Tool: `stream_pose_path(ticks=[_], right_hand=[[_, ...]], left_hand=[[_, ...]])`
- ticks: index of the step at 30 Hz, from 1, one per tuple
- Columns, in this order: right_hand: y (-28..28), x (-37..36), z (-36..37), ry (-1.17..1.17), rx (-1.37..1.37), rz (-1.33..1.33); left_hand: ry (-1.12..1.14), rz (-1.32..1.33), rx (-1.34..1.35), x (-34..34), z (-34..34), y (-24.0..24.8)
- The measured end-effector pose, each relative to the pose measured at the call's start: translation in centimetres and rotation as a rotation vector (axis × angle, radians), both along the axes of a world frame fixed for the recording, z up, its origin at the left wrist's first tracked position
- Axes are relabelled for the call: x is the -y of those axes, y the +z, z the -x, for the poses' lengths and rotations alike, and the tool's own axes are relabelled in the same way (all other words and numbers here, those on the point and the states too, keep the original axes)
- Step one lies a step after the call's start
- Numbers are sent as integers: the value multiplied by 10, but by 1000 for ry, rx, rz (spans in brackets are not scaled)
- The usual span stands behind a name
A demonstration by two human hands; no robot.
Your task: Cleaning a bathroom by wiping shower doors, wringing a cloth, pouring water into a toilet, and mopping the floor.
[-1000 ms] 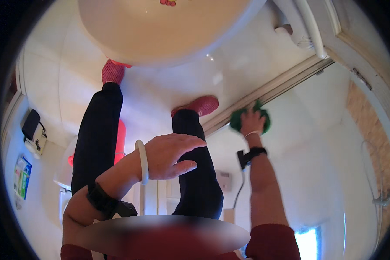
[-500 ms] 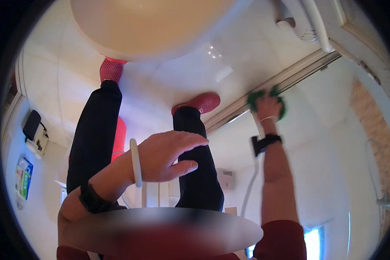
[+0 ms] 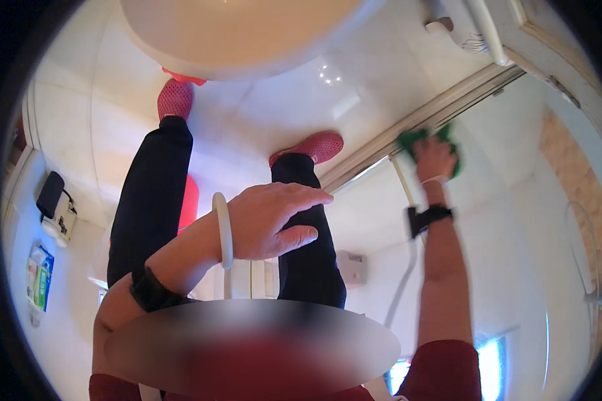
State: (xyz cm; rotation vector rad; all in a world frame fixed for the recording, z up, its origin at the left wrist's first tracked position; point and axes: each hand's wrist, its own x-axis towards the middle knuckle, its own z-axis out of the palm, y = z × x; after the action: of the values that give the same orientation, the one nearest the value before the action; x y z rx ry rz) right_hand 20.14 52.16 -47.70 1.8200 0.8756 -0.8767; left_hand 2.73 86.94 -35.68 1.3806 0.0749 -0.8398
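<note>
My right hand [image 3: 436, 162] presses a green cloth [image 3: 409, 140] against the glass panel [image 3: 498, 157], beside its pale rail [image 3: 408, 125]. Parts of the cloth stick out around the fingers, and the hand is somewhat blurred. A dark band [image 3: 431, 218] circles that wrist. My left hand [image 3: 274, 217] hangs in the air over my right leg [image 3: 308, 247], fingers stretched out and thumb apart, holding nothing. It wears a pale bangle [image 3: 223, 230], with a dark strap [image 3: 155, 290] farther up the forearm.
A large pale basin [image 3: 247, 40] juts in at the top. My red shoes [image 3: 318, 146] stand on a glossy light floor [image 3: 234, 134]. Something red [image 3: 189, 200] sits behind my left leg. A toilet-paper-like white box [image 3: 350, 269], a colourful package [image 3: 40, 277] and a wall device [image 3: 57, 207] are around.
My right hand and the green cloth have shifted right and slightly up along the rail. The left hand sits a little higher and farther right, still open.
</note>
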Motion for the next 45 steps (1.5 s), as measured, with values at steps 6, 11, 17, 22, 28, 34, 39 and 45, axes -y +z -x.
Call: stream_pose_path(ticks=[6,11,17,22,28,34,39,45], right_hand=[[36,-18,80,-263,-351,-30],[45,-5,-59,41,317,-322],[35,12,72,-97,-75,-94],[43,-30,31,-283,-172,19],[28,-25,-165,-131,424,-93],[-38,1,-72,6,128,-5],[-31,-17,107,-349,-296,58],[16,40,197,-1657,206,-402]], left_hand=[[29,-27,-10,-1,-2,-2],[46,43,12,4,-6,3],[48,22,81,6,-11,0],[51,19,31,-5,-15,1],[51,42,57,13,-15,-5],[7,41,-26,23,-20,-10],[-9,-11,-56,21,-8,-22],[-35,40,-69,24,-17,-13]])
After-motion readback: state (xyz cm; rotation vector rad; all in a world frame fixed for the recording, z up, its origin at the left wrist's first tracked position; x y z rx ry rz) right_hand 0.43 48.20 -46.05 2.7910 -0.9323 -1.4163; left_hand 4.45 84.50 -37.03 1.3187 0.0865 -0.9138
